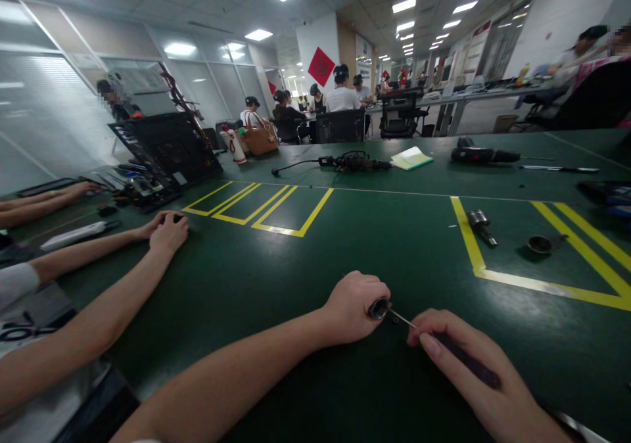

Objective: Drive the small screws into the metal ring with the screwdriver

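My left hand (355, 306) is closed around a dark, round metal part (378, 308), its open ring end facing right. In my right hand (463, 357) is a thin screwdriver (468, 362) with a dark handle, its shaft pointing left and its tip at the ring's edge. A tiny dark piece (395, 321) lies on the green table just below the shaft. Farther right, inside a yellow tape outline, lie a silver cylindrical metal part (483, 226) and a round dark cup-like part (540, 244).
Across the green table (296, 279) lie a black cable bundle (357, 161), a notepad (412, 158) and a power tool (483, 154). At the left, a co-worker's hands (168, 231) rest near a black rack (167, 147). Other people sit farther back.
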Demonstrator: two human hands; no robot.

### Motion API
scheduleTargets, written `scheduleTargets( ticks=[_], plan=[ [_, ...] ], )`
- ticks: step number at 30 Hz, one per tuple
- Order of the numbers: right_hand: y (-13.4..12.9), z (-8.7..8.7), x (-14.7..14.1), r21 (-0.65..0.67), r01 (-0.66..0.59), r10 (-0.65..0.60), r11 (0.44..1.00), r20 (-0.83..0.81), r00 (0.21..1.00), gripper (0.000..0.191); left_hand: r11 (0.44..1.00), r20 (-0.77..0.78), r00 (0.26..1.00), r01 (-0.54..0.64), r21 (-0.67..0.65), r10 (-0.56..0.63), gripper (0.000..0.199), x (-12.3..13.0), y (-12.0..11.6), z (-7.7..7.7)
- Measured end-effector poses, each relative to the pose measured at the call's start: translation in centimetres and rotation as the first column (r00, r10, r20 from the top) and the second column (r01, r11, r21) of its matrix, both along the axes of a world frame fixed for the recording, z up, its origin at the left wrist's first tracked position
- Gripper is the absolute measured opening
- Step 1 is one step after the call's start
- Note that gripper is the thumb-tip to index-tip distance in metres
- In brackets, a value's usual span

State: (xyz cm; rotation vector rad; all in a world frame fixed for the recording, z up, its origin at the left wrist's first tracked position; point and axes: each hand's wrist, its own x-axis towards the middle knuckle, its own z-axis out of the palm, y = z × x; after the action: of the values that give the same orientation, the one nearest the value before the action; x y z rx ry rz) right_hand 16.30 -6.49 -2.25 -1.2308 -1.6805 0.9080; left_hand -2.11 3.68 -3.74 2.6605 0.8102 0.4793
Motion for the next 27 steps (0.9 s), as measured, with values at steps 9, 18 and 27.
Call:
scheduleTargets(
  ticks=[9,18,27],
  plan=[
    [0.4,-0.1,0.2,-0.103,-0.005,-0.005,0.995,-0.092,0.996,0.023,0.997,-0.055,0.996,0.070,0.029,-0.068,0.004,-0.1,-0.1,0.3],
    [1.5,-0.3,0.5,-0.305,-0.017,-0.103,0.952,-0.374,0.922,0.024,0.996,0.035,0.998,0.047,-0.074,-0.045,0.005,-0.1,0.2,0.1],
    [0.3,-0.5,0.1,-0.073,-0.031,0.024,0.997,-0.102,0.995,0.020,1.000,-0.066,0.998,0.009,0.029,-0.007,0.006,0.0,-0.1,0.3]
  ],
)
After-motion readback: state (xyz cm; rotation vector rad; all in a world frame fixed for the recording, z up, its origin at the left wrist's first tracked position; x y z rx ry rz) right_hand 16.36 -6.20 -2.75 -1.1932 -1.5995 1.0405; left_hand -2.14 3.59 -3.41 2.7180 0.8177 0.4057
